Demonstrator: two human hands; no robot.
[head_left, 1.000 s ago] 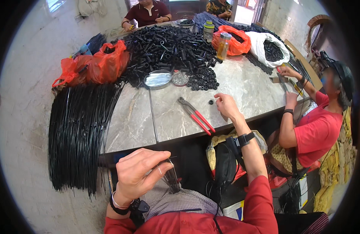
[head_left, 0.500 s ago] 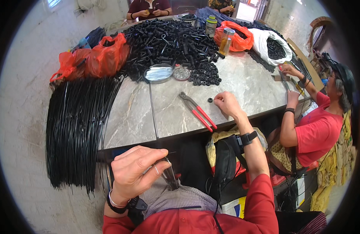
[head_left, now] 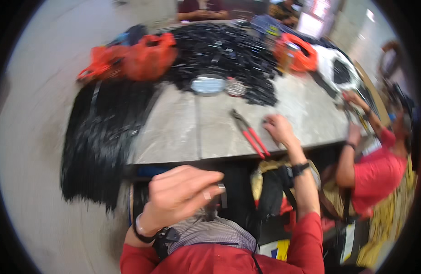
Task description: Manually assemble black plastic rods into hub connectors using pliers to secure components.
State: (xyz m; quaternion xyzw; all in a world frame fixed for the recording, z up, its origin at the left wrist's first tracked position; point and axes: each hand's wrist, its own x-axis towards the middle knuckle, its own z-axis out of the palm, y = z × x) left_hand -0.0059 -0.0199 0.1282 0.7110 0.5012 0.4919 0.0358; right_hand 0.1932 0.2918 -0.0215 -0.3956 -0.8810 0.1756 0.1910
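Note:
My right hand [head_left: 281,129] reaches onto the stone-topped table, its fingertips pinched at a small black ring [head_left: 265,122]. Just to the left of it lie pliers [head_left: 249,133] with red handles, jaws pointing away from me. My left hand [head_left: 183,191] hovers over my lap near the table's front edge, thumb and fingers pressed together. A slim dark piece with a pale, shiny part [head_left: 223,195] shows at those fingertips, too smeared by motion to name.
Across the table spreads a pile of black parts [head_left: 215,50], with an oval tin [head_left: 208,85] before it. Black rods [head_left: 105,141] overhang the left edge. Orange bags [head_left: 151,57] and a white bag [head_left: 340,68] flank the pile. A co-worker [head_left: 374,176] sits at right.
My right fingertips have closed in on the small black ring from the right. The whole view has shifted and blurred. My left hand still pinches the slim piece.

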